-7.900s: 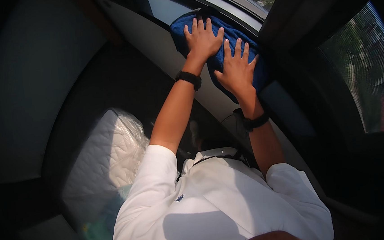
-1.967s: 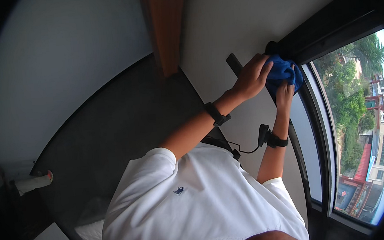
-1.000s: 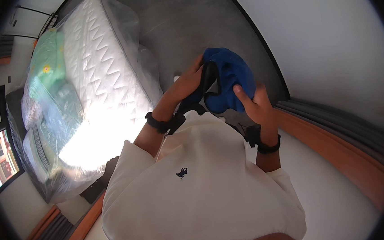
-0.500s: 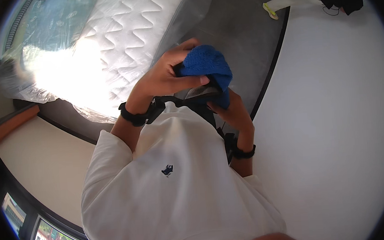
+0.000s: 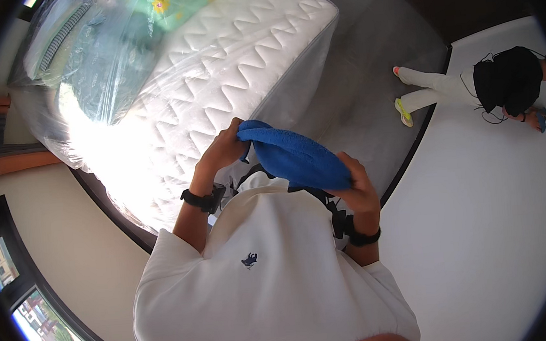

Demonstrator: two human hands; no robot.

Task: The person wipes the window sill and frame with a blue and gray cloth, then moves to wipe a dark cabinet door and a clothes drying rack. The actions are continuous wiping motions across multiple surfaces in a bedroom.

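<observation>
Here a blue cloth (image 5: 294,157), thick and nubby like terry or microfibre, hangs stretched between the two hands in front of the person's chest, bunched into a long soft roll. The left hand (image 5: 223,150) pinches one end of it, fingers curled over the edge and the wrist bent, a black band just below on the forearm. The right hand (image 5: 359,186) closes round the other end, knuckles up, the thumb side hidden under the fabric; a second black band sits on that wrist. Both elbows are folded so the forearms rise toward the cloth from a white short-sleeved shirt (image 5: 262,280) of smooth knit.

Beyond the left hand lies a white mattress (image 5: 214,72), quilted in zigzag rows and wrapped in glossy clear plastic. Between the hands and farther out runs a grey, matte floor (image 5: 368,79). Well off beyond the right hand another person (image 5: 491,86) crouches by a pale wall.
</observation>
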